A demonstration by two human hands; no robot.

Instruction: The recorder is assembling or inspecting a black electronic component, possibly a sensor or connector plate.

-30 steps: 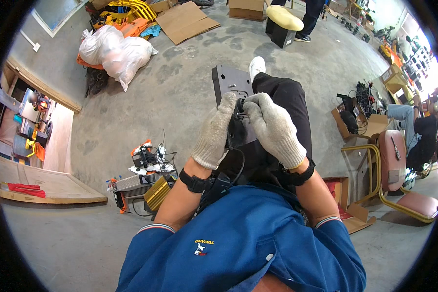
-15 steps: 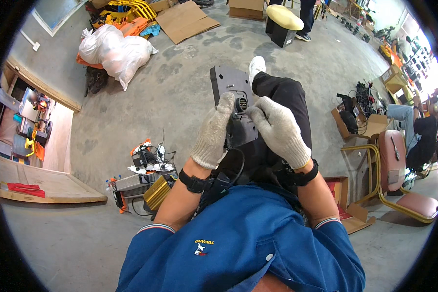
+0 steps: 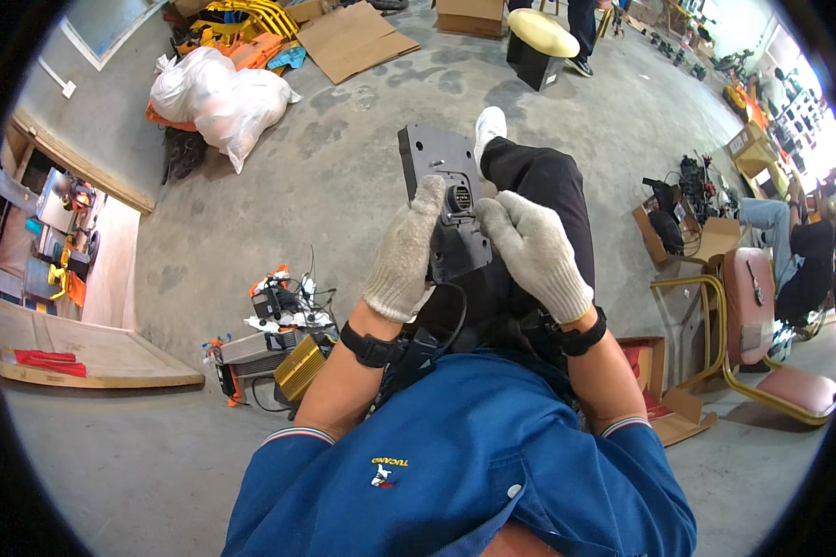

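Observation:
A dark grey flat housing (image 3: 437, 153) is held tilted above my lap. In its middle sits a round-cornered black socket (image 3: 459, 198) with rows of small contacts. My left hand (image 3: 407, 246), in an off-white knit glove, grips the housing's left side, thumb lying beside the socket. My right hand (image 3: 534, 249), gloved the same way, is at the right edge with its fingers curled together. Whatever its fingertips may pinch is hidden. A thin black cable (image 3: 462, 311) hangs below the housing, near my left wrist.
Electronic parts and a gold metal case (image 3: 304, 369) lie on the floor to my left. A pink chair (image 3: 748, 316) and an open carton (image 3: 664, 232) stand right. A white sack (image 3: 223, 102), a cream-topped stool (image 3: 542, 37) and a standing person's legs (image 3: 586, 32) are farther off.
My right hand has drawn slightly right, away from the socket, uncovering more of the housing's face. My left hand keeps its grip, and the housing has tilted a little.

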